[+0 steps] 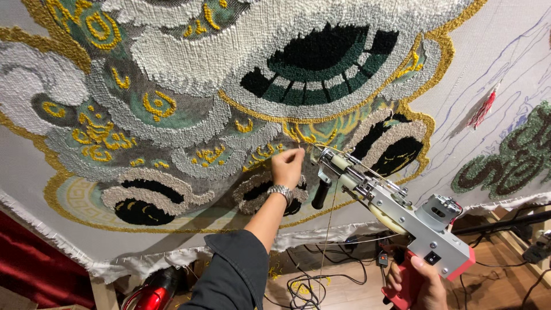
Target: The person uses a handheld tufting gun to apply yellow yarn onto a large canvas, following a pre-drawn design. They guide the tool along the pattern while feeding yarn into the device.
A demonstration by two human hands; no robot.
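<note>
Bright, even, warm light – crisp across the tufted cloth (172,115); soft shadow under its near edge. Wide-lens bending at the edges; the near right floor dimmer.

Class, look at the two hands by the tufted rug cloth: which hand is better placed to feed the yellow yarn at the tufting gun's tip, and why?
Probably the left hand: its fingers already pinch at the thin yellow yarn beside the silver and red tufting gun tip, against the stretched tufted rug cloth. The right hand is lower, wrapped round the gun's red grip.

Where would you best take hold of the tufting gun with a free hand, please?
Take the black front handle from below. It hangs clear under the tufting gun, away from the needle end, while the right hand holds the red rear grip.
</note>
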